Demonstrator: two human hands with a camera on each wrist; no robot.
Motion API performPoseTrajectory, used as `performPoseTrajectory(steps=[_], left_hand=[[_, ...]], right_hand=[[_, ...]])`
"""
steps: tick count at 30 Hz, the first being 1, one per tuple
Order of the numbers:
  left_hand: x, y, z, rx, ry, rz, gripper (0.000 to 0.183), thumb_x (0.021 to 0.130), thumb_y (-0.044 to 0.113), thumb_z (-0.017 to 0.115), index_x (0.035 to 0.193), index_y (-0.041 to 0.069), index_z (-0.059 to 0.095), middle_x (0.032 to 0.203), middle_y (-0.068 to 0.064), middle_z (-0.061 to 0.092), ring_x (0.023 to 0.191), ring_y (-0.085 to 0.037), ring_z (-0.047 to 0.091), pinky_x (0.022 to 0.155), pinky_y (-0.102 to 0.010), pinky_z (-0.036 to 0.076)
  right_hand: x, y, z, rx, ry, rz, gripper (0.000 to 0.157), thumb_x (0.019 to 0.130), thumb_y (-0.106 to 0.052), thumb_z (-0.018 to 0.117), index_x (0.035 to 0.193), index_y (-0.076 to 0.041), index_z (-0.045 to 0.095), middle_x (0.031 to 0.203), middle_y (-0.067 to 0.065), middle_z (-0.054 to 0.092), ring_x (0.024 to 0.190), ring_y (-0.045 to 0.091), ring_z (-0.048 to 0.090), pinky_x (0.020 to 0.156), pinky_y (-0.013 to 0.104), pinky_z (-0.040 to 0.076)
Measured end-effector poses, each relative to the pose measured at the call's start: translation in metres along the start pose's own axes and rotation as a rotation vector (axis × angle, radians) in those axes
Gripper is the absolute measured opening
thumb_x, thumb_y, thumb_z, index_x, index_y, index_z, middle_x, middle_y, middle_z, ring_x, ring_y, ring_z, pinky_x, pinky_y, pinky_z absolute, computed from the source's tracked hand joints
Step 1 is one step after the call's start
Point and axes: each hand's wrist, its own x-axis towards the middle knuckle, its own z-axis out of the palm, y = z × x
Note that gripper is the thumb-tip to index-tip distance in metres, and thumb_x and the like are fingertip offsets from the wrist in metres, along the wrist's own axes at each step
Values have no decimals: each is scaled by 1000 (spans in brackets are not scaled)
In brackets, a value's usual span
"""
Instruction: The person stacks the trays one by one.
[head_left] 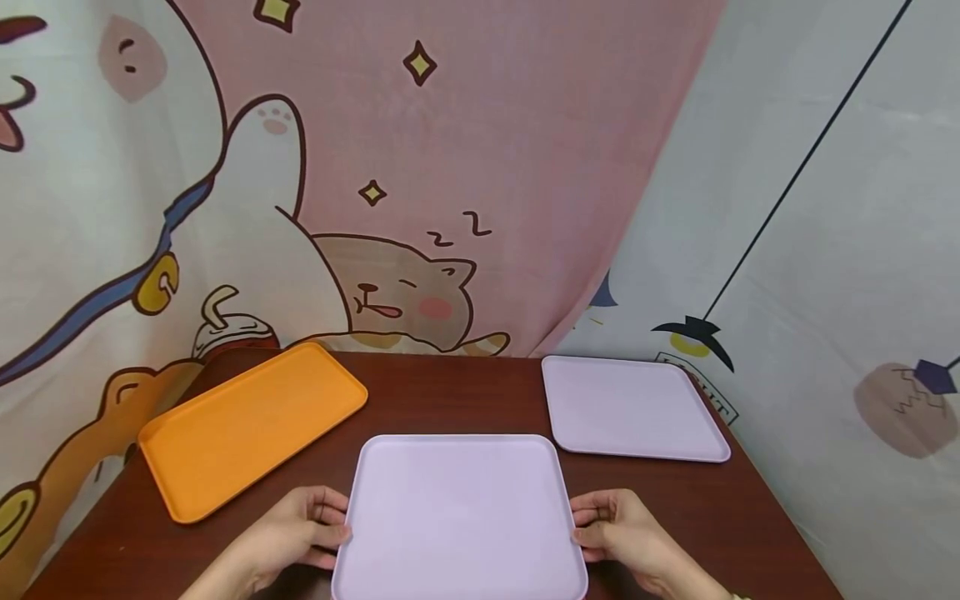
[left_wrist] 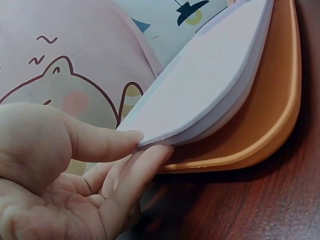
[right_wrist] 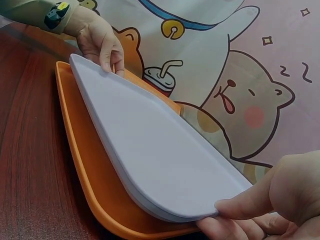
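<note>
Between my two hands is a pale lavender tray (head_left: pixel 459 517), rectangular with rounded corners and a low rim. My left hand (head_left: pixel 288 533) pinches its left edge, thumb on the rim and fingers beneath, as the left wrist view shows closely. On the opposite edge my right hand (head_left: pixel 626 533) pinches the rim the same way. An orange tray (right_wrist: pixel 92 180) lies below the lavender one on the table, its rim showing past the lavender edge in both wrist views. From the head view this lower tray is hidden by the lavender tray.
Another orange tray (head_left: pixel 251 429) lies angled at the table's left. At the back right sits a second lavender tray (head_left: pixel 633 408), near the table's right edge. A printed cartoon curtain (head_left: pixel 525 167) hangs behind the dark red-brown wooden table (head_left: pixel 457 396).
</note>
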Motion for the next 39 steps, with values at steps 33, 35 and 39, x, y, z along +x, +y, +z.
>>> performPoseTrajectory(steps=[33,35,39], left_hand=[[1,-1,2,61,9,-33,34,91,-4,78,118,-12,58,99,-15,60,81,-24,67,71,-46,64],[1,0,2,65,7,-38,34,91,-3,78,117,-12,58,98,-15,60,81,-24,66,71,-46,64],[-1,2,3,74,7,-45,35,90,-2,80,115,-11,58,96,-15,62,81,-24,66,71,-45,64]], right_hand=[[-4,7,-1,23,-31,31,40,85,9,74,122,17,61,98,12,66,80,17,68,66,34,62],[-4,7,-2,28,-41,24,40,85,8,74,122,18,61,99,12,66,80,17,68,66,34,62],[-5,7,-1,39,-57,9,41,84,8,75,121,18,61,98,12,67,79,16,68,66,33,62]])
